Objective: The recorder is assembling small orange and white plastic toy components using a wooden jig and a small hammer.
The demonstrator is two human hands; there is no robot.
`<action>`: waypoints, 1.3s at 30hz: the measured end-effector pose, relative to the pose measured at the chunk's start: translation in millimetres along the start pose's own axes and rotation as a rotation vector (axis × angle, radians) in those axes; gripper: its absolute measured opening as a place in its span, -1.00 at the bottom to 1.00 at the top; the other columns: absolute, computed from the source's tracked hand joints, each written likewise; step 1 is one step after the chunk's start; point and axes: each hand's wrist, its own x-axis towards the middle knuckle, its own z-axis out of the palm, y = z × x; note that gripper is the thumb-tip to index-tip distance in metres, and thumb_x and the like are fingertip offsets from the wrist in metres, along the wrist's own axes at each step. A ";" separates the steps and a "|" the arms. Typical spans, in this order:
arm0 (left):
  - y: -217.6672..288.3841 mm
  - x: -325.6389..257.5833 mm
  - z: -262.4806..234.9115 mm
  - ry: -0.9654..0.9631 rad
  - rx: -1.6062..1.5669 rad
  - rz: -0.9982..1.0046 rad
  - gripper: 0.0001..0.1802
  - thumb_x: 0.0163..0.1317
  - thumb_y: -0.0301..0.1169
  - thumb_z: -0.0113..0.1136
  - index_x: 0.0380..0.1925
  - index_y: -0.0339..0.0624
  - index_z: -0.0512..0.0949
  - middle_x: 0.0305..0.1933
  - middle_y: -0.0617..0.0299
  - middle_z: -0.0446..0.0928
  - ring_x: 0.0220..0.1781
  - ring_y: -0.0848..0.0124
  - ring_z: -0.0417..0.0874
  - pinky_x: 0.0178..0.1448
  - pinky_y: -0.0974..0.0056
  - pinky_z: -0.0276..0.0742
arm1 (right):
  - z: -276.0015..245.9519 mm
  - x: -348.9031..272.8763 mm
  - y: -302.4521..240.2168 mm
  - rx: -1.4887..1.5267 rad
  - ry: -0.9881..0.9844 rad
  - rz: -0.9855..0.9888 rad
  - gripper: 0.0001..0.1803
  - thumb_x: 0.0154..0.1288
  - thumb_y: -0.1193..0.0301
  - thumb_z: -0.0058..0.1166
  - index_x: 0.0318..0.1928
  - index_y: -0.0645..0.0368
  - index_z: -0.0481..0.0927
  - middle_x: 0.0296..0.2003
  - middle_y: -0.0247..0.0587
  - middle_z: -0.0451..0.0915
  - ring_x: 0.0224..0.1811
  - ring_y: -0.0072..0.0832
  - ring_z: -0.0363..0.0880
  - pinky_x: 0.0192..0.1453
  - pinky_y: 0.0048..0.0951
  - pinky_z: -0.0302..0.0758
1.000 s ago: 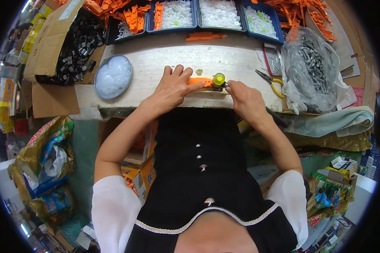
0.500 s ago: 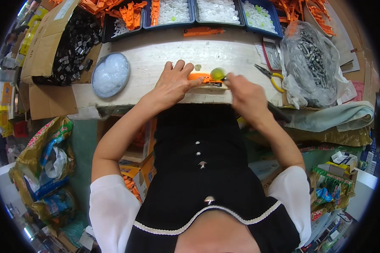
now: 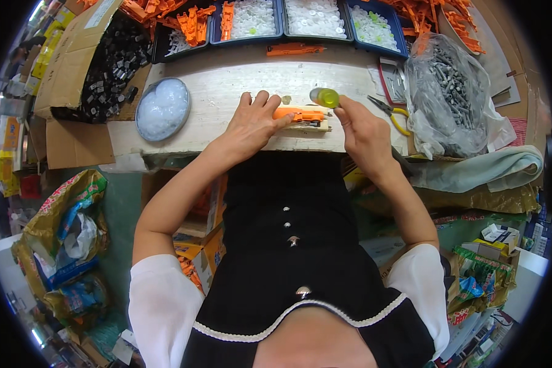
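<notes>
My left hand (image 3: 252,126) pins an orange plastic part (image 3: 303,114) with its thumb, while its other fingers stretch out over the bench. Under the part is a pale wooden block (image 3: 318,126), with a small dark piece at the part's near edge. My right hand (image 3: 367,130) is closed around the handle of a small mallet with a translucent yellow-green head (image 3: 329,98). The head hangs above the right end of the orange part, apart from it. Most of the handle is hidden in my fist.
Blue bins (image 3: 316,38) of small white pieces line the far edge, with an orange part (image 3: 295,49) before them. A round dish (image 3: 162,109) and a carton of black pieces (image 3: 111,73) stand left. Yellow-handled pliers (image 3: 401,120) and a bag of metal pins (image 3: 451,92) lie right.
My right hand and the mallet have moved slightly right, lifting the head away from the orange part, whose right end now shows. My left hand stays in place.
</notes>
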 end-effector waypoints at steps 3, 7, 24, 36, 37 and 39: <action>4.5 -0.5 0.8 0.050 -0.014 0.006 -0.56 0.02 -0.54 -0.01 -0.06 0.12 0.50 -0.25 0.21 0.33 -0.13 0.30 0.33 -0.15 0.20 0.18 | 4.1 -6.9 0.5 -0.120 -0.123 -0.058 -0.88 0.23 0.33 -0.07 -0.31 0.09 0.42 -0.60 -0.18 0.48 -0.61 -0.23 0.49 -0.60 -0.31 0.38; 8.1 -0.3 5.1 0.077 0.008 0.005 -0.60 0.03 -0.51 0.00 -0.09 0.08 0.52 -0.28 0.21 0.33 -0.14 0.30 0.33 -0.16 0.24 0.18 | 16.5 -11.1 6.2 -0.225 -0.314 -0.049 -0.85 0.24 0.30 -0.10 -0.33 0.11 0.43 -0.58 -0.14 0.51 -0.60 -0.24 0.52 -0.57 -0.29 0.42; -12.5 1.5 20.2 0.308 -0.730 -0.290 -0.51 -0.18 -0.68 0.16 -0.13 -0.17 0.44 -0.46 0.21 0.44 -0.35 0.27 0.38 -0.20 0.24 0.34 | 31.8 1.5 -8.8 0.066 -0.391 0.005 -0.83 0.24 0.46 -0.13 -0.17 0.13 0.48 -0.44 -0.06 0.54 -0.44 -0.13 0.52 -0.39 -0.25 0.43; 21.2 -22.5 45.1 0.730 -0.320 -0.345 -0.70 -0.10 -0.60 0.17 -0.27 -0.24 0.48 -0.24 0.17 0.48 -0.17 0.21 0.45 -0.07 0.15 0.27 | 35.0 64.8 -3.9 0.023 -0.401 0.193 -0.82 0.29 0.30 -0.14 -0.22 0.10 0.46 -0.58 0.09 0.47 -0.49 0.02 0.46 -0.44 -0.12 0.29; 29.0 -23.4 44.0 0.732 -0.322 -0.351 -0.70 -0.10 -0.60 0.17 -0.27 -0.24 0.48 -0.24 0.17 0.48 -0.17 0.21 0.45 -0.07 0.15 0.27 | 34.2 65.5 -5.0 0.022 -0.405 0.189 -0.82 0.29 0.30 -0.14 -0.22 0.10 0.46 -0.58 0.09 0.47 -0.49 0.02 0.46 -0.44 -0.12 0.29; 51.3 -17.4 41.9 0.758 -0.292 -0.237 -0.69 -0.06 -0.57 0.14 -0.22 -0.26 0.48 -0.16 0.08 0.48 0.00 0.13 0.44 0.06 0.13 0.27 | 34.6 63.5 -7.9 0.164 -0.176 0.110 -0.81 0.29 0.35 -0.13 -0.16 0.15 0.45 -0.56 0.07 0.47 -0.48 0.00 0.46 -0.45 -0.16 0.30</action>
